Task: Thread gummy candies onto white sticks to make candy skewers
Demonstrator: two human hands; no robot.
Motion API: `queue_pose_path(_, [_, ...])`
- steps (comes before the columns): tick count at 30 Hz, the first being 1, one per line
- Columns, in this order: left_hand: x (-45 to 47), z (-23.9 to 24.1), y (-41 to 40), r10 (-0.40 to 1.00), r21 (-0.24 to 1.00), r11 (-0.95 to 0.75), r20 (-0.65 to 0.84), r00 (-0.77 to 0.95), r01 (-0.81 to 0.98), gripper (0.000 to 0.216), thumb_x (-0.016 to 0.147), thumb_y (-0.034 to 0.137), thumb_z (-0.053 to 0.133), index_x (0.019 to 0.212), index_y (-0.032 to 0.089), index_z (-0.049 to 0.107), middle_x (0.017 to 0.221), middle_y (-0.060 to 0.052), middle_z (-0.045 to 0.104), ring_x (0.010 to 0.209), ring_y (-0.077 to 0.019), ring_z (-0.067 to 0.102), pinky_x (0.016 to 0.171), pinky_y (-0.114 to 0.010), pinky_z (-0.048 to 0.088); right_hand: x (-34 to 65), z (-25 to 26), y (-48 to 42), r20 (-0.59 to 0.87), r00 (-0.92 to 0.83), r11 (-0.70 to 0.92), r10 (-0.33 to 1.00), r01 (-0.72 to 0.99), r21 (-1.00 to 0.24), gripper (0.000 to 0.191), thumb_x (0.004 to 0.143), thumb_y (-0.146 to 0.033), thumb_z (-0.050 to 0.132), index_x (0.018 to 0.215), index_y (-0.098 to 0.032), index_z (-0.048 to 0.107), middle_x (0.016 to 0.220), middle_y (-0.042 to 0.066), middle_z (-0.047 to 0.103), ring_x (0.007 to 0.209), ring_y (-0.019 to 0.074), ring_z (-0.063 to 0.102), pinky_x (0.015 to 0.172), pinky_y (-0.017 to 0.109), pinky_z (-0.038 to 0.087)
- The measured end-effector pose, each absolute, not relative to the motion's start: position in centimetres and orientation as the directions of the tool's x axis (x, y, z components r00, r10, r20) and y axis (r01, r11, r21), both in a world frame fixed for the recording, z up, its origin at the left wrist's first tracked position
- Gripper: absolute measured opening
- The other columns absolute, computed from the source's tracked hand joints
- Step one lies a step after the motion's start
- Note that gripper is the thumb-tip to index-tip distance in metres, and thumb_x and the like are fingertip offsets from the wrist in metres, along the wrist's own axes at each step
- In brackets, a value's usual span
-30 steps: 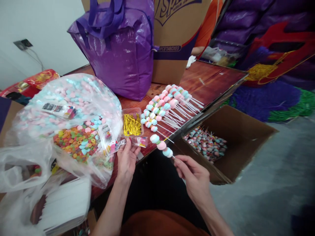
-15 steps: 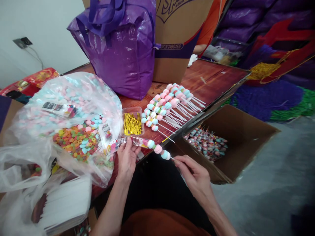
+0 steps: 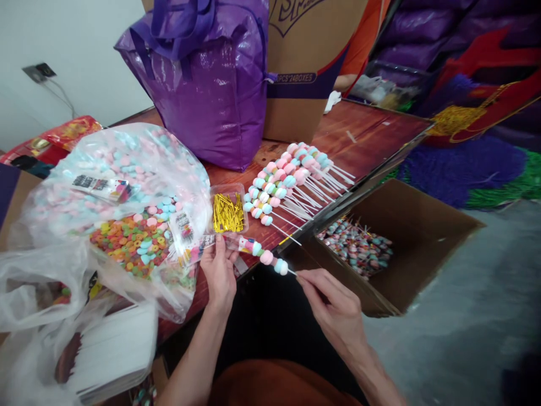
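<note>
My right hand (image 3: 332, 296) pinches the white stick of a marshmallow skewer (image 3: 267, 257) strung with pink, blue and green candies. Its tip is inside the mouth of a printed clear candy wrapper (image 3: 242, 244), which my left hand (image 3: 218, 270) pinches between thumb and fingers. Beyond them on the table lies a row of candy skewers (image 3: 287, 175), sticks toward the table edge. A small clear tray (image 3: 228, 210) of gold twist ties sits just behind my left hand. More printed wrappers (image 3: 186, 231) rest on a plastic bag of loose candy (image 3: 127, 242).
A purple bag (image 3: 211, 101) and a large cardboard carton (image 3: 296, 113) stand at the back of the table (image 3: 363, 129). Below the right edge, an open cardboard box (image 3: 431, 237) holds many wrapped skewers. A bundle of white sticks (image 3: 112, 349) lies at front left.
The skewer in my right hand has moved left, its tip going further into the wrapper. My left hand keeps its hold in nearly the same place.
</note>
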State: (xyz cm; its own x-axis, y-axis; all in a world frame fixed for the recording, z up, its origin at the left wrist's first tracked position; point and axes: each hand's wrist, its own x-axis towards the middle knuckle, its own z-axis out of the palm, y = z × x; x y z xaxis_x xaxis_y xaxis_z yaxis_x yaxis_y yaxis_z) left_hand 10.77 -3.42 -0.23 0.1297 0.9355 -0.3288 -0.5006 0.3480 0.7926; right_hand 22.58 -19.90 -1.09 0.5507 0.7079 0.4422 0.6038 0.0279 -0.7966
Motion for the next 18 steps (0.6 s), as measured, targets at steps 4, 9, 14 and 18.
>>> queue_pose_path(4, [11.1, 0.0, -3.7, 0.96, 0.831, 0.282, -0.244, 0.142, -0.48, 0.038, 0.072, 0.046, 0.081, 0.089, 0.015, 0.067, 0.088, -0.008, 0.077, 0.084, -0.0214, 0.075, 0.079, -0.034, 0.059, 22.7, -1.1, -19.7, 0.349, 0.597, 0.01, 0.722, 0.495, -0.869, 0.01, 0.091, -0.02, 0.064, 0.085, -0.021, 0.072, 0.079, 0.002, 0.069, 0.07, 0.015, 0.064, 0.061, 0.025, 0.049])
queue_pose_path(9, [10.8, 0.2, -3.1, 0.949, 0.852, 0.31, -0.249, 0.194, -0.421, 0.035, 0.071, 0.045, 0.082, 0.082, 0.015, 0.067, 0.081, -0.005, 0.076, 0.072, -0.0159, 0.073, 0.072, -0.028, 0.059, 22.7, -1.8, -19.4, 0.184, 0.688, -0.074, 0.702, 0.327, -0.942, 0.013, 0.091, -0.029, 0.064, 0.086, -0.021, 0.073, 0.072, 0.001, 0.065, 0.061, 0.0139, 0.059, 0.053, 0.025, 0.046])
queue_pose_path(14, [10.0, 0.3, -2.2, 0.906, 0.87, 0.377, -0.275, 0.322, -0.317, 0.042, 0.07, 0.048, 0.082, 0.084, 0.011, 0.069, 0.083, -0.011, 0.077, 0.075, -0.0208, 0.075, 0.072, -0.032, 0.06, 23.0, -1.9, -19.3, 0.322, 0.659, -0.029, 0.68, 0.463, -0.886, 0.011, 0.091, -0.025, 0.064, 0.086, -0.021, 0.073, 0.077, 0.003, 0.069, 0.07, 0.0167, 0.065, 0.064, 0.029, 0.051])
queue_pose_path(18, [10.2, 0.2, -2.7, 0.914, 0.869, 0.374, -0.286, 0.287, -0.326, 0.043, 0.07, 0.049, 0.081, 0.088, 0.012, 0.069, 0.087, -0.011, 0.077, 0.077, -0.0206, 0.075, 0.072, -0.031, 0.059, 22.8, -1.7, -19.2, 0.427, 0.606, 0.004, 0.671, 0.573, -0.82, 0.01, 0.092, -0.022, 0.062, 0.087, -0.022, 0.072, 0.08, 0.005, 0.071, 0.073, 0.018, 0.066, 0.068, 0.031, 0.053])
